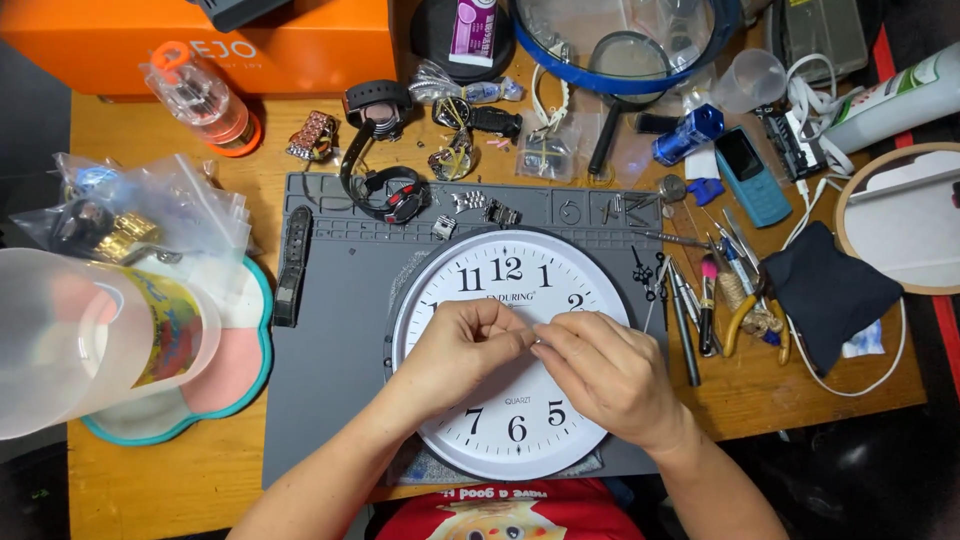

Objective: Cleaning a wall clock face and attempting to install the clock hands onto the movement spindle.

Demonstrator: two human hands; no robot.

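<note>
A round white wall clock with black numerals lies face up on a grey work mat. My left hand and my right hand meet over the middle of the dial, fingertips pinched together around something small that I cannot make out. The hands hide the clock's centre. Loose black clock hands lie on the mat just right of the clock.
Several watches and a black strap lie at the mat's top and left. Pliers, tweezers and a brush sit to the right, beside a dark cloth. A clear plastic jug stands at left, an orange box behind.
</note>
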